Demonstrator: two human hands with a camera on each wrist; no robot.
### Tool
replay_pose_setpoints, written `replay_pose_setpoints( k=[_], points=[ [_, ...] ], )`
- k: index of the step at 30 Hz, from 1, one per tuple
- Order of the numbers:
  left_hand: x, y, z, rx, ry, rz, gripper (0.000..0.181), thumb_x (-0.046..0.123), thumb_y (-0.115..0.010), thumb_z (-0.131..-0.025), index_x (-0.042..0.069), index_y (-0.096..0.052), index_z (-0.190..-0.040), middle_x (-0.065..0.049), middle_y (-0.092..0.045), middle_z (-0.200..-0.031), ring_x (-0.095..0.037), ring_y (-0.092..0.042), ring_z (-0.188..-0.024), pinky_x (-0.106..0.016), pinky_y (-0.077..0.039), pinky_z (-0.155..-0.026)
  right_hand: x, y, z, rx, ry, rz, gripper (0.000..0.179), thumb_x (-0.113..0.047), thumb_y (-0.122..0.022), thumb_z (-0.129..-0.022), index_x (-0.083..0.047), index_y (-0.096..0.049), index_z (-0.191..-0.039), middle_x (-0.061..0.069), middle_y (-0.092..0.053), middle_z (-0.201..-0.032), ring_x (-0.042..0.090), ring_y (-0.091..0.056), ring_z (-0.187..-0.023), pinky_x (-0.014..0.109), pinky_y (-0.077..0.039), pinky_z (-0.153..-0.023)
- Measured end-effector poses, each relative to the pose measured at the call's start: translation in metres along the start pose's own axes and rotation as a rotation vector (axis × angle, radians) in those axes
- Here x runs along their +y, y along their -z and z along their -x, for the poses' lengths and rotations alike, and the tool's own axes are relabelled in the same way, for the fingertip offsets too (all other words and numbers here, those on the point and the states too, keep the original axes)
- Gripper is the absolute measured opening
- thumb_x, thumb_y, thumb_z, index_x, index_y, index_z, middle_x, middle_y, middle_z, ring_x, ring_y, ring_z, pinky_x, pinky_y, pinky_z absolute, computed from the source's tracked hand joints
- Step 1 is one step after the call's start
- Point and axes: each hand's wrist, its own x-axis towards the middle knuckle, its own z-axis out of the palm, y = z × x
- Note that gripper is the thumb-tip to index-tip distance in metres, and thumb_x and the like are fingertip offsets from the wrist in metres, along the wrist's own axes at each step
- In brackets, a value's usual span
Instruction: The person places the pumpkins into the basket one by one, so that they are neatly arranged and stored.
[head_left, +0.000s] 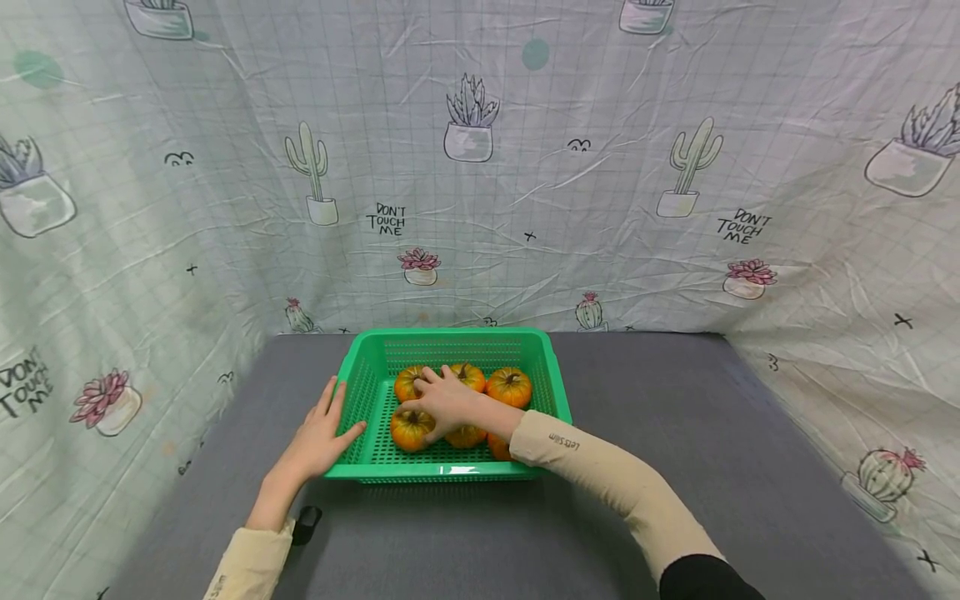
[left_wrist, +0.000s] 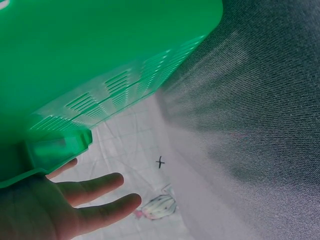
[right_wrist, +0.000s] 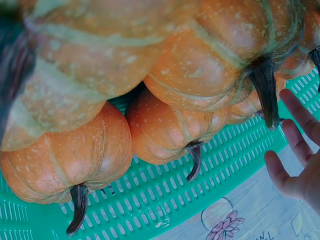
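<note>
A green plastic basket (head_left: 450,472) with slotted walls holds several small orange pumpkins (head_left: 509,387), each with a dark stem. My left hand (head_left: 315,442) lies at the basket's left rim, thumb over the inside and fingers straight along the outside; the left wrist view shows those fingers (left_wrist: 100,190) extended beside the wall. My right hand (head_left: 450,404) is over the pumpkins near the middle, fingers spread, nearest the front-left pumpkin (head_left: 411,431). In the right wrist view its fingers (right_wrist: 295,142) look relaxed, near a pumpkin stem (right_wrist: 265,92). Whether they touch a pumpkin is unclear.
The basket stands on a dark grey table (head_left: 645,400). A pale cloth (head_left: 525,192) printed with cacti hangs behind and along both sides. A small black object (head_left: 306,525) shows by the left wrist.
</note>
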Motion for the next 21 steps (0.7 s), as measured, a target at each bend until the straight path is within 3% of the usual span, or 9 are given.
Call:
replay_pose_setpoints(
  k=[5,11,21],
  points=[
    [0.0,-0.001,0.0,0.002,0.0,0.005,0.077,0.039,-0.044,-0.092,0.001,-0.002,-0.144,-0.022,0.004,-0.149,-0.055,-0.014,-0.126,-0.067,-0.024,-0.093,-0.001,-0.001,0.001,0.0,-0.007,-0.012,0.063,-0.061,-0.058,-0.074,-0.046,-0.036,-0.131,0.001,-0.046,-0.116,0.019,-0.034,-0.111,0.045,-0.035,-0.091],
    [-0.001,-0.001,0.0,0.003,-0.003,0.003,0.079,0.046,-0.041,-0.091,0.001,-0.002,-0.144,-0.021,0.004,-0.149,-0.055,-0.015,-0.126,-0.067,-0.024,-0.093,0.001,0.0,0.001,-0.016,-0.019,-0.042,0.063,-0.06,-0.059,-0.074,-0.048,-0.035,-0.131,0.002,-0.046,-0.121,0.02,-0.033,-0.11,0.045,-0.034,-0.091],
    [0.001,0.0,0.002,0.004,0.004,0.01,0.081,0.05,-0.039,-0.091,0.001,-0.002,-0.144,-0.02,0.004,-0.149,-0.055,-0.014,-0.126,-0.067,-0.024,-0.093,0.003,0.016,0.016,-0.012,-0.021,-0.078,0.061,-0.057,-0.059,-0.076,-0.045,-0.037,-0.131,-0.001,-0.047,-0.118,0.017,-0.033,-0.103,0.032,-0.028,-0.075]
  ],
)
